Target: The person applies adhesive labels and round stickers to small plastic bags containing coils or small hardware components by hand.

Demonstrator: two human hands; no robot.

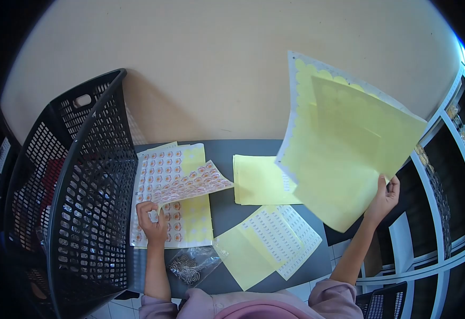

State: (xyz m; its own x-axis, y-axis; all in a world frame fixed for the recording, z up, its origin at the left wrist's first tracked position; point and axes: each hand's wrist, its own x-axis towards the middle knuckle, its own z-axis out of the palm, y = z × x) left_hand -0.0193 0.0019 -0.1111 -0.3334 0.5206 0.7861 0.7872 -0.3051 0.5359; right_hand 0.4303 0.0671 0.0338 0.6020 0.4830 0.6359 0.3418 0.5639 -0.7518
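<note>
My left hand (pixel 152 220) pinches the near corner of a cut piece of sticker sheet (pixel 198 181) printed with rows of small round stickers. The piece curls up above a larger sticker sheet (pixel 160 165), whose right side shows bare yellow backing. My right hand (pixel 385 199) grips the lower right edge of a big yellow backing sheet (pixel 344 149), raised in the air. It has a white scalloped border, and a darker overlapping area suggests more than one layer. Below it lie a yellow paper stack (pixel 254 181) and sheets of small printed labels (pixel 275 234).
A tall black plastic basket (pixel 91 175) stands at the left, beside the sheets. A clear bag (pixel 190 267) with dark coiled pieces lies at the grey table's (pixel 222 151) front edge. White shelving (pixel 438 181) with bagged items is at the right; a wall is behind.
</note>
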